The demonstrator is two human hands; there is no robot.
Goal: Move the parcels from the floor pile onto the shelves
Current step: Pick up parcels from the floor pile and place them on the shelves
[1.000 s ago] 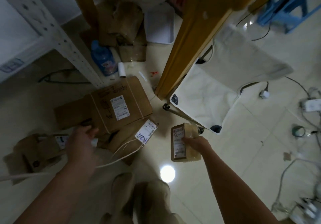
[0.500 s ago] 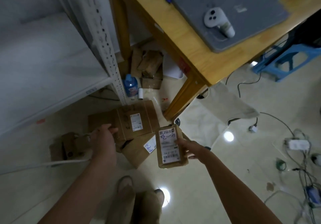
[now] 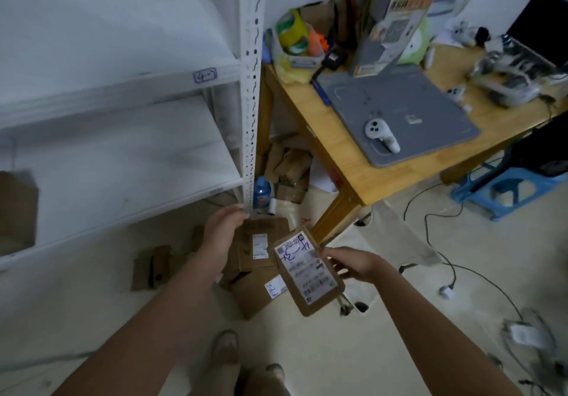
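A: Where is the parcel?
B: The small labelled parcel (image 3: 309, 269) is in the air above the floor pile (image 3: 255, 294). The right hand (image 3: 353, 265) grips it only by its three o'clock edge.
A: What is the risk?
B: I think this edge grip is weak, so the parcel may tilt and drop. The shelf (image 3: 138, 165) is at ten o'clock, and the perforated post (image 3: 250, 103) stands near the way; a corner may hit it.
A: And the left hand?
B: The left hand (image 3: 222, 232) is at nine o'clock, fingers relaxed and holding nothing.
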